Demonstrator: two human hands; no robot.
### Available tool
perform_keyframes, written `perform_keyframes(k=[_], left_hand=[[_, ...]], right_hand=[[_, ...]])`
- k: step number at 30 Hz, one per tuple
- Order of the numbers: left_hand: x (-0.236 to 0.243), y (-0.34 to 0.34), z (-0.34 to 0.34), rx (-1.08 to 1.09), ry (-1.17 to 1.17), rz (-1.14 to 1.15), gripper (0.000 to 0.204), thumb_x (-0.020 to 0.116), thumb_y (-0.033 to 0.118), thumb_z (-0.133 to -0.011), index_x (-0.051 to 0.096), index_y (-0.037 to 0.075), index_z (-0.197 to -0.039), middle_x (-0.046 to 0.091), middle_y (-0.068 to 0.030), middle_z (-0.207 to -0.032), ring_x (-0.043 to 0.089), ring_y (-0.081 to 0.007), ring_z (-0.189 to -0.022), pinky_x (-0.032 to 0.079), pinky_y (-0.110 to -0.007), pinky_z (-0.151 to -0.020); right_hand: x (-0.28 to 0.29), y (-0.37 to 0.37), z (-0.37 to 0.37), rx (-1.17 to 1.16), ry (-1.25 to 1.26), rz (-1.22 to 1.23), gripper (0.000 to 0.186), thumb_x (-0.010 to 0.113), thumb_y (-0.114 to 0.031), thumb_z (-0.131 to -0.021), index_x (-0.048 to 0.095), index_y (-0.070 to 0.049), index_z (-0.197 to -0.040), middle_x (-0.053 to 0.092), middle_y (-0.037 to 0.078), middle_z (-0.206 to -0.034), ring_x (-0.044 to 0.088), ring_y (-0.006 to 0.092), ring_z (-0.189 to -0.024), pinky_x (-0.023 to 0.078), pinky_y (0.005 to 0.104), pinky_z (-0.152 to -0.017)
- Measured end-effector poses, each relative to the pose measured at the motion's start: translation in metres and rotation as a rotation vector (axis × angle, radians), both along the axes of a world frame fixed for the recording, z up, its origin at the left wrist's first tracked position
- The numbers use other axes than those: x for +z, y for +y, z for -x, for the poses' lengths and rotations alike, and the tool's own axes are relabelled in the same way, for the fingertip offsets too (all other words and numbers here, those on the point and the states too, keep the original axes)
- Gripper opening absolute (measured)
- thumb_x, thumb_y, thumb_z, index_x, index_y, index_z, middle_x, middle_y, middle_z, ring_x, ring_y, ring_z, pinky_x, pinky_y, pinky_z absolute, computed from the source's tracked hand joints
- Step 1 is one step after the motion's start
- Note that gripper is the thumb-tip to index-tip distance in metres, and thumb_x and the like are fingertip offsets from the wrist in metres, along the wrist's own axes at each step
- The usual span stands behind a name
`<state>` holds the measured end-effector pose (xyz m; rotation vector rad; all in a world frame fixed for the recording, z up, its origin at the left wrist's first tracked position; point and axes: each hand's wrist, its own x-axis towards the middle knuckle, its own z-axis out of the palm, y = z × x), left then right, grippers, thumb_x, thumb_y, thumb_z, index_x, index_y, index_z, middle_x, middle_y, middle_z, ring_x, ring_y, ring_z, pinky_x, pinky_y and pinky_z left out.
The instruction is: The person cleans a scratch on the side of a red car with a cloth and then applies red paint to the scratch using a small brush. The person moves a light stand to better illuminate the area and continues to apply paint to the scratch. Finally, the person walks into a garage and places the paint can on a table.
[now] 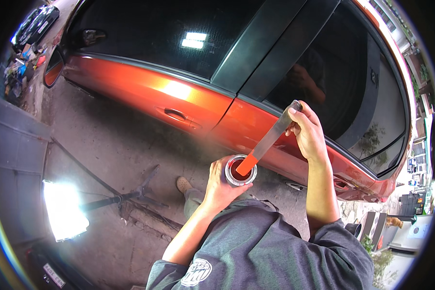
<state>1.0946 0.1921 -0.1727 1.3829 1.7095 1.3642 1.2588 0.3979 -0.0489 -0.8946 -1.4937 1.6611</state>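
My left hand (218, 183) grips a small metal can (235, 182) with red-orange paint inside. In my right hand (302, 126) is a long flat grey stick (270, 140), pinched near its upper end. The stick's lower part is coated bright orange, and its tip is at the can's mouth; whether it touches the paint I cannot tell. Just beyond both hands is the side of an orange car (193, 96), with door handles and dark windows.
A lit work lamp (65, 210) on a tripod stand (135, 195) is at the lower left, with a cable on the concrete floor (96, 130). A grey metal panel (14, 154) lines the left. Clutter (26, 67) lies upper left. My sandalled foot (183, 184) shows below the car door.
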Motion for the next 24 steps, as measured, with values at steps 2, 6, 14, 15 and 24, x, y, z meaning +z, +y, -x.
perform_keyframes(k=[2, 6, 14, 15, 24], left_hand=[[0.000, -0.002, -0.002, 0.001, 0.009, -0.011, 0.084, 0.099, 0.018, -0.069, 0.056, 0.007, -0.140, 0.059, -0.0144, -0.136, 0.052, -0.0359, -0.131, 0.043, -0.049, -0.112], [-0.004, -0.008, -0.005, 0.011, 0.022, -0.002, 0.084, 0.099, 0.019, -0.069, 0.057, 0.007, -0.140, 0.059, -0.0146, -0.136, 0.053, -0.0360, -0.130, 0.043, -0.049, -0.112], [-0.037, -0.026, -0.005, 0.080, 0.027, -0.042, 0.097, 0.098, 0.009, -0.061, 0.050, 0.005, -0.145, 0.058, -0.0183, -0.144, 0.056, -0.0403, -0.134, 0.047, -0.048, -0.115], [-0.042, -0.031, -0.004, 0.092, 0.028, -0.052, 0.097, 0.098, 0.010, -0.061, 0.050, 0.005, -0.145, 0.058, -0.0187, -0.145, 0.056, -0.0405, -0.134, 0.047, -0.048, -0.114], [-0.074, -0.068, -0.007, 0.216, 0.087, -0.072, 0.095, 0.097, 0.009, -0.061, 0.050, 0.003, -0.144, 0.059, -0.0197, -0.145, 0.057, -0.0393, -0.136, 0.049, -0.047, -0.116]], right_hand=[[0.001, -0.003, -0.001, 0.006, -0.013, -0.017, 0.016, 0.060, -0.019, -0.108, 0.062, -0.009, -0.096, 0.064, 0.001, -0.087, 0.060, 0.0098, -0.076, 0.051, 0.0267, -0.072], [-0.003, -0.014, -0.001, 0.040, -0.035, -0.074, 0.015, 0.060, -0.015, -0.108, 0.062, -0.007, -0.096, 0.064, 0.000, -0.088, 0.061, 0.0092, -0.076, 0.051, 0.0262, -0.071], [-0.006, -0.104, 0.020, 0.405, -0.476, -0.576, 0.014, 0.071, -0.010, -0.100, 0.068, -0.002, -0.111, 0.072, 0.014, -0.094, 0.072, 0.0249, -0.084, 0.055, 0.0375, -0.075], [-0.017, -0.113, 0.021, 0.430, -0.473, -0.615, 0.016, 0.072, -0.009, -0.097, 0.069, -0.004, -0.112, 0.072, 0.016, -0.097, 0.072, 0.0350, -0.088, 0.056, 0.0428, -0.078], [-0.038, -0.138, 0.024, 0.558, -0.529, -1.060, 0.023, 0.079, -0.009, -0.085, 0.073, -0.006, -0.107, 0.075, 0.010, -0.102, 0.074, 0.0288, -0.090, 0.061, 0.0424, -0.077]])
